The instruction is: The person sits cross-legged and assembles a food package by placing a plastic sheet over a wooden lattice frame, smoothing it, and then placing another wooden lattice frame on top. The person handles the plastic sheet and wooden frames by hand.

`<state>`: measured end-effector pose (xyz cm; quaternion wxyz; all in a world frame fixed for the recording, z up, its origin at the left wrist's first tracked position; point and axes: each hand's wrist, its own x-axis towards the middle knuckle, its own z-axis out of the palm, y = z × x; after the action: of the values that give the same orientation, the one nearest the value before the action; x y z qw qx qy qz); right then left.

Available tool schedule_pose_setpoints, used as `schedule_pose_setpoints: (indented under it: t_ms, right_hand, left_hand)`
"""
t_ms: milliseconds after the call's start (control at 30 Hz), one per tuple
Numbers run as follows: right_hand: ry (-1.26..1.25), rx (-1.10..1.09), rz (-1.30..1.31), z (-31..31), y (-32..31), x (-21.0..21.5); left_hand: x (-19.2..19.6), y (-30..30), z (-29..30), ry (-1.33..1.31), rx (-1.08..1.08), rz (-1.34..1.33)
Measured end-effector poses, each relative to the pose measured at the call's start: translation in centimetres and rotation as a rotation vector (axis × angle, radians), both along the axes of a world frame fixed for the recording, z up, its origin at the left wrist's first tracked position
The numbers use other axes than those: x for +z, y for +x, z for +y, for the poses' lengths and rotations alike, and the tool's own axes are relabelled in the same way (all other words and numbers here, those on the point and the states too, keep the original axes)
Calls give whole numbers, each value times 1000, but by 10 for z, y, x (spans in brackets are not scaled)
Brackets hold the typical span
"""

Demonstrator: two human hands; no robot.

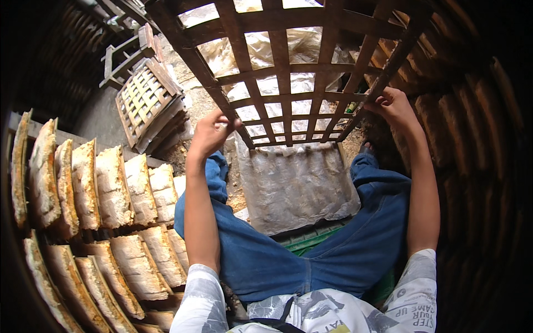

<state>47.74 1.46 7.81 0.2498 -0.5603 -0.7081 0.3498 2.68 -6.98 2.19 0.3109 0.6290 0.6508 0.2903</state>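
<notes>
Rows of pale, rough-edged slabs (115, 188) stand across the left side of the frame. A dark wooden lattice (281, 71), tilted up, fills the top centre, its narrow-looking end just above the middle. Below that end, a cloudy plastic sheet (300, 186) lies between the person's knees; whether the two touch, I cannot tell. A stack of lattice panels (145, 102) leans in the upper left. At centre left, the left hand (214, 133) curls closed around one rail; at centre right, the right hand (394, 111) pinches the opposite rail between bent fingers and thumb.
</notes>
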Motion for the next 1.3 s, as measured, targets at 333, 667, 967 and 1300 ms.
schedule_pose_setpoints:
  t_ms: [333, 667, 967, 1300]
  right_hand:
    - [1010, -318, 245, -14, -43, 23]
    - [810, 131, -481, -50, -137, -32]
    - [231, 724, -721, -96, -126, -59]
    - [914, 139, -475, -49, -142, 3]
  left_hand:
    - [-1, 31, 15, 468, 90, -911]
    - [-14, 62, 28, 552, 204, -966]
    - [-15, 65, 35, 568, 289, -1028]
    - [11, 71, 17, 531, 157, -882]
